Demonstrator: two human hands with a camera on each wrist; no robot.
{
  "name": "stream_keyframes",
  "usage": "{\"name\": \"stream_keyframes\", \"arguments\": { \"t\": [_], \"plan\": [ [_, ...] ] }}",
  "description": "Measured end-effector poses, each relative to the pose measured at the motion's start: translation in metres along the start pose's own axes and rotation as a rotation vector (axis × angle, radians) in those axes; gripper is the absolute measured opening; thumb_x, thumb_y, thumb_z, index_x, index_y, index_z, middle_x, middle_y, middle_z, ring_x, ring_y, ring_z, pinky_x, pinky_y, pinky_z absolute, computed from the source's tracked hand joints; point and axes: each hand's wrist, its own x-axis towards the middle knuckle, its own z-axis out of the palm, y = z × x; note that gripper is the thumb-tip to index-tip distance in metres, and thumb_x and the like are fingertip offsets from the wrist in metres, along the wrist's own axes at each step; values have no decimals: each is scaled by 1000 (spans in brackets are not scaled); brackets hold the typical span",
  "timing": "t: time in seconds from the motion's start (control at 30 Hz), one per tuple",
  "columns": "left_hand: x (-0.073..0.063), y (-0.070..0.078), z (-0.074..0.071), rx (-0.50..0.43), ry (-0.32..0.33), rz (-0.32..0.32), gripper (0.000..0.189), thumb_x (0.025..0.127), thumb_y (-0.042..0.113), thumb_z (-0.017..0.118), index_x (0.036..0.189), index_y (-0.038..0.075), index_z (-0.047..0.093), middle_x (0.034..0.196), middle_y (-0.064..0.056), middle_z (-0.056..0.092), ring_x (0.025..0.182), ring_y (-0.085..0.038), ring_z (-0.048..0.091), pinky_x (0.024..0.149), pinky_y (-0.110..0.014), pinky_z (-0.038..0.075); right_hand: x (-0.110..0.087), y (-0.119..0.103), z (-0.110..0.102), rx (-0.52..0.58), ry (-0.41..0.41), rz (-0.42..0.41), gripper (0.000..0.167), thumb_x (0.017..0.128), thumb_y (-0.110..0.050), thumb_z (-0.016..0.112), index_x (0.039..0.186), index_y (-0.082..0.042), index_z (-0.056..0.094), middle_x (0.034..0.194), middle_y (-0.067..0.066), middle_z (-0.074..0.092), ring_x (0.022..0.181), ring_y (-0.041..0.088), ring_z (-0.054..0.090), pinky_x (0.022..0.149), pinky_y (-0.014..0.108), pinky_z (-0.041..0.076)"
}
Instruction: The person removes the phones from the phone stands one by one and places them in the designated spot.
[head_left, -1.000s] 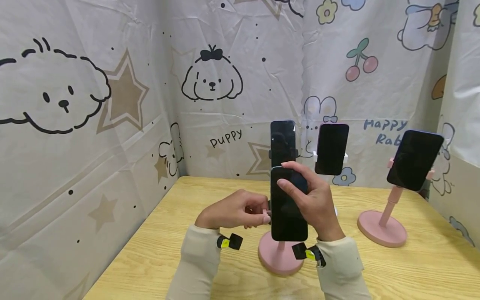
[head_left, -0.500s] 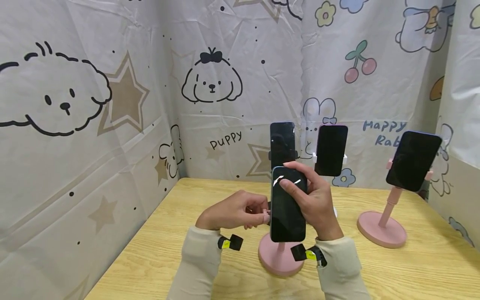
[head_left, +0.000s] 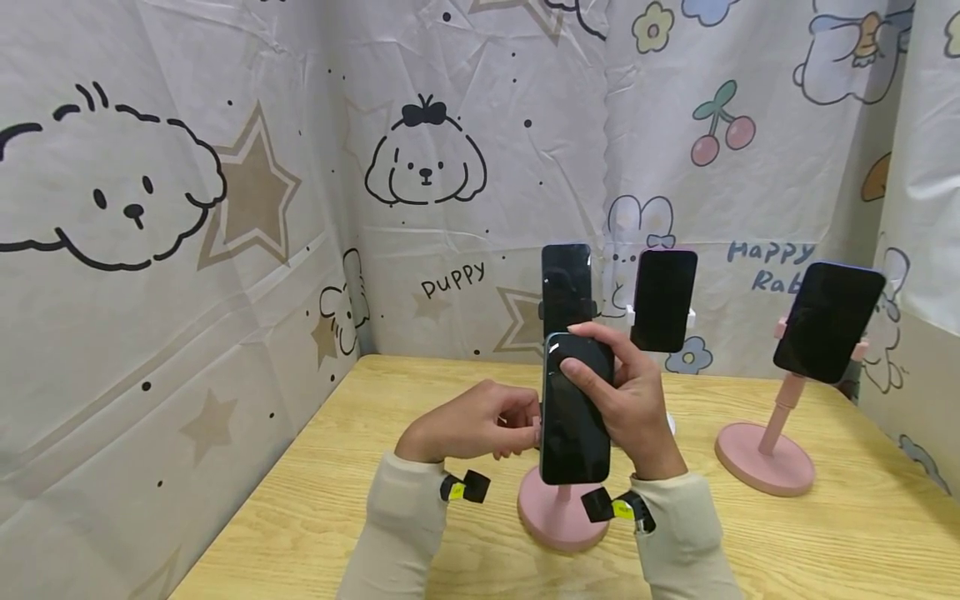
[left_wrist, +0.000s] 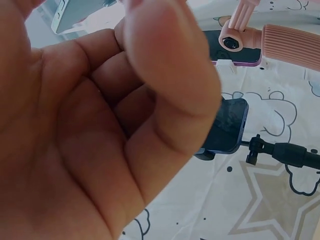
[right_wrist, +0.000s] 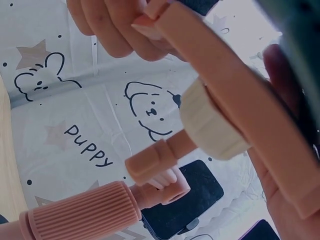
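In the head view my right hand [head_left: 633, 404] holds a black-screened phone [head_left: 573, 433] upright, thumb over its front and index finger along its top edge. Behind the phone stands a pink phone stand [head_left: 558, 512], its round base on the table. My left hand [head_left: 472, 425], fingers curled, pinches the pink end of the stand's clamp at the phone's left edge. From the right wrist, the clamp [right_wrist: 240, 90] slants between my left fingers [right_wrist: 125, 25] and the phone's side. A cream knob and a ribbed pink pole [right_wrist: 82, 212] show below it. The left wrist view hides the pinched end.
Behind are a phone in a black holder [head_left: 566, 283], a phone in a white holder [head_left: 663, 300] and, at right, a phone [head_left: 828, 321] on another pink stand [head_left: 765, 457]. The wooden table [head_left: 300, 517] meets a printed curtain [head_left: 450, 167].
The phone in my right hand has turned slightly, and a reflection has come and shrunk on its screen. My left hand has shifted a little right, closer to the phone.
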Motion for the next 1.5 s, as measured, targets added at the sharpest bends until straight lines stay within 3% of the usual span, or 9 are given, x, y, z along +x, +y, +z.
{"name": "stream_keyframes", "arguments": {
  "t": [0.37,0.63,0.93,1.5],
  "plan": [
    [-1,1,1,-11,1,-31,11,95,17,59,85,12,59,65,0,58,55,-15,56,51,-32,53,-1,-3,-4,67,-14,40,41,92,1,61,131,-8,51,104,16,62,79,26,71,64,43,57],
    [1,-1,3,-57,-20,-29,16,96,21,60,84,10,59,67,-2,59,58,-16,57,53,-34,54,-2,-2,-4,42,-18,49,41,92,0,62,131,-9,53,104,16,62,77,27,71,61,43,57],
    [2,-3,2,-104,-58,-1,13,97,20,59,88,10,60,69,-3,60,59,-20,58,53,-32,52,-2,-3,-4,64,-105,43,41,90,3,63,129,-5,52,108,14,62,77,30,71,59,47,57],
    [3,-2,2,-107,-49,-11,13,97,19,59,87,10,61,68,-4,60,58,-19,58,52,-34,53,-1,-7,-4,80,-151,34,41,90,5,63,128,-4,52,109,14,61,75,31,71,59,47,57]
  ]
}}
